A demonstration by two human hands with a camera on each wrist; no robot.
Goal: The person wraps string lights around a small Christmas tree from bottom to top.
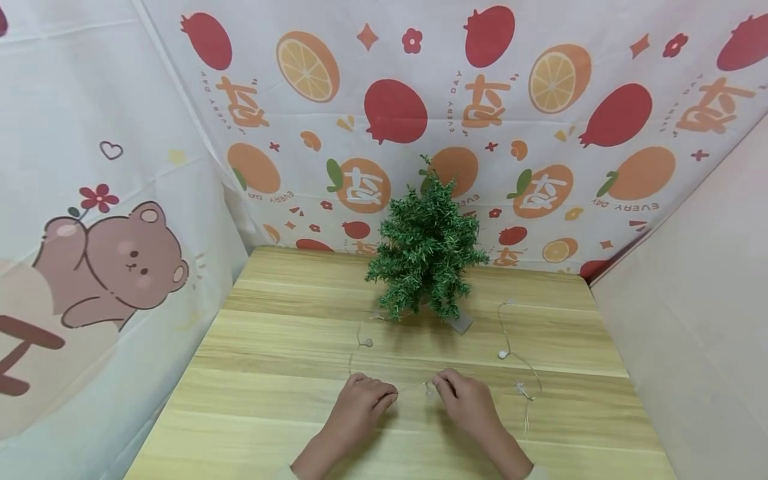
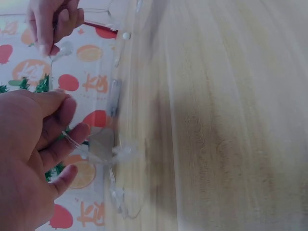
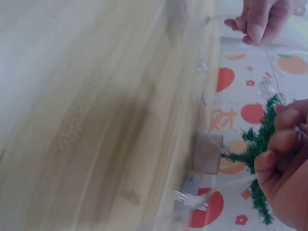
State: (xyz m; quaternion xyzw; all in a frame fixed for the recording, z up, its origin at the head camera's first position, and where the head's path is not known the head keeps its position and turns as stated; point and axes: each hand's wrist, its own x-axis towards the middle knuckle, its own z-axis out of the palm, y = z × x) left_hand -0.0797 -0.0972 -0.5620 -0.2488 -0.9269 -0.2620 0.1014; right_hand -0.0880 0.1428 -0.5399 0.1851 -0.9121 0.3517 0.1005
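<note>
A thin, clear string of fairy lights with small clear balls (image 1: 503,355) and snowflakes (image 1: 521,387) runs loosely across the wooden table (image 1: 282,400). My left hand (image 1: 363,403) pinches its wire between thumb and index finger; the other fingers are loosely bent in the left wrist view. Opposite it, my right hand (image 1: 471,403) pinches the same strand near a small clear ornament (image 1: 429,389). A short stretch of wire spans the gap between both hands. In the right wrist view, a clear ball (image 3: 266,88) hangs by the right fingertips and a snowflake (image 3: 192,199) dangles lower.
Beyond the hands stands a small green artificial Christmas tree (image 1: 429,250) on a greyish square base (image 1: 461,323). A fruit-print cloth (image 1: 336,133) hangs behind the table, a bear-print cloth (image 1: 129,260) at the left, and a plain pale panel (image 1: 696,287) at the right.
</note>
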